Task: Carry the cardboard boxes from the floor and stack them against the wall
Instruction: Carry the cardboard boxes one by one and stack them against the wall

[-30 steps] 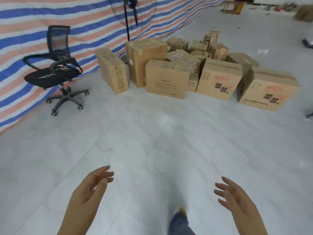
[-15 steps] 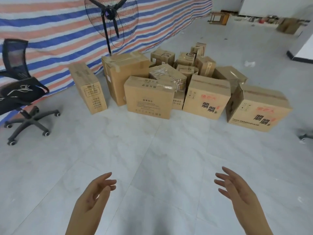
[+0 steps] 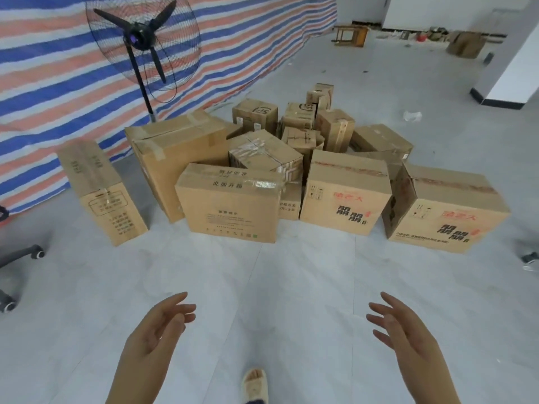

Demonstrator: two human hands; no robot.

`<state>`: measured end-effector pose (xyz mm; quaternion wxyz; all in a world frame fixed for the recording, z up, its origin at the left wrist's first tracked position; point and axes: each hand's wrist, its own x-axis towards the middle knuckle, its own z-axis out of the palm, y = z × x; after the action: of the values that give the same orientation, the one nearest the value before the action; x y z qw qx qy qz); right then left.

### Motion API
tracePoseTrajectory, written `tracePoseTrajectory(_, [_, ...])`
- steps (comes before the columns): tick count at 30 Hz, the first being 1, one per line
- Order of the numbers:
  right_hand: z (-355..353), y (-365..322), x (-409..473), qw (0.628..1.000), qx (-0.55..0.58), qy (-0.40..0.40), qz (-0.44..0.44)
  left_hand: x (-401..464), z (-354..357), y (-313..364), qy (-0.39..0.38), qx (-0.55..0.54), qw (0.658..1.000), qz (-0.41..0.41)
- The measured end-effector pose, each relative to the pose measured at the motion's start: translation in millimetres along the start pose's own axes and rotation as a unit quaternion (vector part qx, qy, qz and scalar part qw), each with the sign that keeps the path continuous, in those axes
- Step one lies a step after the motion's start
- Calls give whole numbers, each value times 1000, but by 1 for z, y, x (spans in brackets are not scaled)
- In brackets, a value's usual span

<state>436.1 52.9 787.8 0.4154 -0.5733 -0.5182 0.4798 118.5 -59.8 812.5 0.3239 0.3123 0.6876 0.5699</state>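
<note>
At the far left edge, the wheeled base of an office chair (image 3: 20, 258) pokes into view on the grey tiled floor (image 3: 291, 287). Behind it hangs a striped tarpaulin (image 3: 43, 83), with a standing fan (image 3: 143, 45) in front. Low in view, the left hand (image 3: 154, 336) is raised with its fingers (image 3: 178, 304) relaxed and slightly apart, holding nothing. A sandalled foot (image 3: 254, 384) shows between the hands. The cardboard boxes (image 3: 233, 205) sit clustered on the floor ahead, well apart from both hands, beside the tarpaulin. The right hand (image 3: 408, 336) mirrors the left, fingers spread loosely, empty. A wooden stool (image 3: 350, 35) stands far back.
</note>
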Motion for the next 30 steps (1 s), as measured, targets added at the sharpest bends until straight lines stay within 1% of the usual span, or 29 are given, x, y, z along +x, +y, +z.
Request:
tracePoseTrajectory(3, [13, -27, 65, 1000, 0, 23, -18, 77, 30, 30, -43, 11, 999, 25])
tracePoseTrajectory(6, [17, -39, 115, 999, -4, 37, -15, 140, 62, 48, -93, 32, 995, 27])
tracePoseTrajectory(10, [14, -36, 175, 998, -3, 53, 19, 200, 104, 53, -104, 45, 993, 10])
tracePoseTrajectory(15, [3, -33, 279, 998, -14, 33, 45, 260, 168, 49, -71, 32, 997, -25])
tracePoseTrajectory(19, [-14, -51, 377, 999, -33, -7, 32, 306, 228, 59, -21, 18, 999, -37])
tracePoseTrajectory(24, [-25, -74, 497, 995, -61, -77, 5, 358, 305, 72, -13, 16, 999, -50])
tracePoseTrajectory(26, [-20, -80, 535, 992, -66, -105, 12, 372, 321, 75, -5, 12, 997, -75])
tracePoseTrajectory(30, [10, -81, 602, 987, -59, -145, 29, 414, 336, 74, 36, 27, 992, -118])
